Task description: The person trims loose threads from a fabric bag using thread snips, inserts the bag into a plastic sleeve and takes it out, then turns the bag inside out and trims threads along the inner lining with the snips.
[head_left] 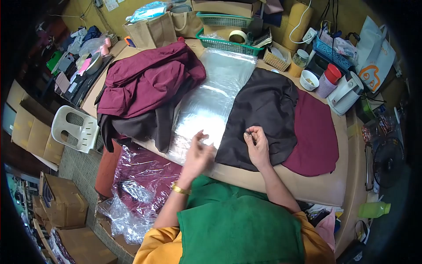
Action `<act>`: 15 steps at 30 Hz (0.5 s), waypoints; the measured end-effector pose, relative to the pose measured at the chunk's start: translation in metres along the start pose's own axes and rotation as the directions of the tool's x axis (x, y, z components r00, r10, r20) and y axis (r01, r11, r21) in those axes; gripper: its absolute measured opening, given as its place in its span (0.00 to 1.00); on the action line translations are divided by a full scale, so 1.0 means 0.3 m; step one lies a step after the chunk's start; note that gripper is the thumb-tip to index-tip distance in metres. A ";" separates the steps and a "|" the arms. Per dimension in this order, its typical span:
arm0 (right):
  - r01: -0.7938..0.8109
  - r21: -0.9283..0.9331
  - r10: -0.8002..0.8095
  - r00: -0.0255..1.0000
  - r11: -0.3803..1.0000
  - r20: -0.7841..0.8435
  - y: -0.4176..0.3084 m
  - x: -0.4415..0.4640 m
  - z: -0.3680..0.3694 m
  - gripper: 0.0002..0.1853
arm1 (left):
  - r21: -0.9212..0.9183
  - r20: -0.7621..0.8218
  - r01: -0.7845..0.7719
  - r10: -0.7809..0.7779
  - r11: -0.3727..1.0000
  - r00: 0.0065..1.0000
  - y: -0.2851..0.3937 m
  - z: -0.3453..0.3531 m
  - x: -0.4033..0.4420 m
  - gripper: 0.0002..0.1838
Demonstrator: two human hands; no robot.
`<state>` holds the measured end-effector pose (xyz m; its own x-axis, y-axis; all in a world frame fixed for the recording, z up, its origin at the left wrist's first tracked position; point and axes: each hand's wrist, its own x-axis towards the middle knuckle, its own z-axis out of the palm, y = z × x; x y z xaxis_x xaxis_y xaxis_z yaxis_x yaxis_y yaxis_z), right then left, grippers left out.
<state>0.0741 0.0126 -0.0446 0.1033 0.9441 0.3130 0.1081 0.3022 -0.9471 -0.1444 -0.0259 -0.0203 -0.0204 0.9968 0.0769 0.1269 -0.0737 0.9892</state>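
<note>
My left hand (200, 154) is raised over the near end of a stack of clear plastic bags (202, 97); it is slightly blurred, with its fingers apart and nothing in them. Above a black cloth piece (263, 105), my right hand (257, 143) has its thumb and fingertips pressed together; whatever they may hold is too small to make out. A maroon cloth piece (314, 136) shows beside the black one on the right. At the left of the table lies a heap of maroon and black garments (149, 79).
Green baskets (228, 45), a glass jar (300, 59), a white bowl (309, 80), a red cup (332, 73) and a kettle (346, 94) line the table's back. Plastic-wrapped maroon goods (145, 180) lie below the table's front edge; a white chair (74, 128) stands left.
</note>
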 end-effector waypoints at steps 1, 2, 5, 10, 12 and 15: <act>-0.002 -0.002 0.002 1.000 1.000 -0.004 -0.007 -0.006 -0.008 0.15 | 0.172 0.050 -0.043 0.034 0.984 0.998 -0.006 0.057 -0.009 0.28; 0.001 -0.094 0.009 0.995 0.996 0.103 -0.033 -0.011 -0.020 0.17 | 0.269 0.085 -0.070 0.049 0.961 0.995 0.010 0.094 -0.021 0.24; 0.034 -0.263 0.041 0.961 0.964 0.275 -0.090 -0.015 -0.047 0.20 | 0.295 0.165 -0.066 0.017 0.953 0.986 0.005 0.109 -0.007 0.17; 0.227 -0.418 -0.053 0.920 0.880 0.388 -0.066 -0.018 -0.045 0.11 | 0.125 0.148 0.132 -0.150 0.983 0.978 0.072 -0.029 -0.009 0.22; 0.172 -0.436 -0.010 0.937 0.884 0.350 -0.064 -0.016 -0.040 0.09 | -0.055 0.057 0.148 -0.145 0.987 0.988 0.048 -0.131 -0.004 0.21; 0.028 -0.356 0.072 0.961 0.934 0.266 -0.052 -0.005 -0.046 0.09 | -0.254 -0.208 0.039 -0.094 0.966 0.973 0.007 -0.225 0.006 0.13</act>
<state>0.0858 0.0048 -0.0294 -0.1560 0.9644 0.2136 0.4561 0.2621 -0.8504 -0.2110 -0.0264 -0.0095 -0.2386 0.9711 0.0078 -0.1306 -0.0400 0.9906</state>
